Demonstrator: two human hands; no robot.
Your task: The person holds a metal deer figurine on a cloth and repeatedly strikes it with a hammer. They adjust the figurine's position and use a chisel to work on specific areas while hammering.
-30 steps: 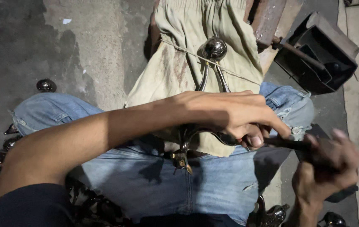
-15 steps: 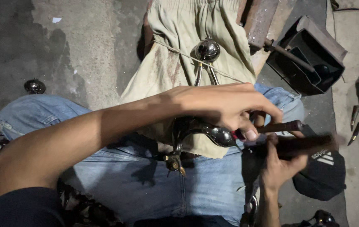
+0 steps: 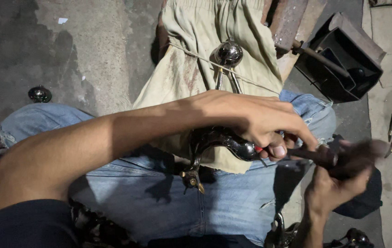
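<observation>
two hands work over a khaki cloth (image 3: 205,78) on the lap: left hand (image 3: 255,119) clamped on a curved dark metal piece (image 3: 219,140), right hand (image 3: 338,183) gripping a blurred wooden-handled tool (image 3: 315,155) against it; finishing looks under way, unfinished.

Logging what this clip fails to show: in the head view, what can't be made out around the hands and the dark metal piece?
- Right hand: motion-blurred, so the tool it grips cannot be identified.
- Dark curved metal piece: the left hand covers its far end and where the tool meets it.
- Metal parts at bottom edge: cut off by the frame.
- Black box: its inside is too dark to read.
</observation>
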